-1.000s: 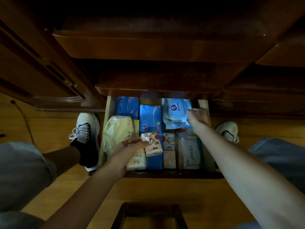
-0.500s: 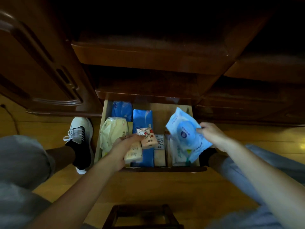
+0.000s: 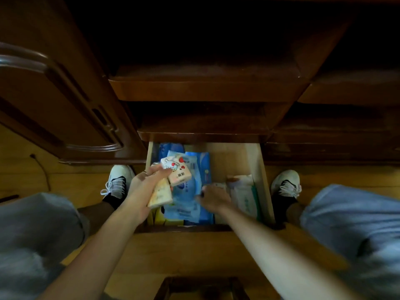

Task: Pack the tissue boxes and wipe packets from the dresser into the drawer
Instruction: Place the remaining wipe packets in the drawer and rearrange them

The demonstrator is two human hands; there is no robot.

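Lengthwise, wipe packet (image 3: pixel 184 191) front-to-back in drawer (image 3: pixel 258 169)

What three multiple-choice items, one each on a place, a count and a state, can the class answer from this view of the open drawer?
1. Where is the bare wooden floor of the light wooden drawer visible?
A. Back right
B. Front left
C. Nowhere

2. How many small tissue packets does the left hand hold?
A. None
B. Two
C. Five

3. What is the state of the right hand?
A. Raised above the dresser top
B. Lowered into the drawer among the packets
C. Resting on a knee

Answers:
1 A: bare wood shows at back right, while packets cover the left.
2 B: the white cartoon-printed tissue packet and the pale yellow tissue packet sit in its grip.
3 B: it lies beside the blue plastic wipe packet; whether it grips anything cannot be told.
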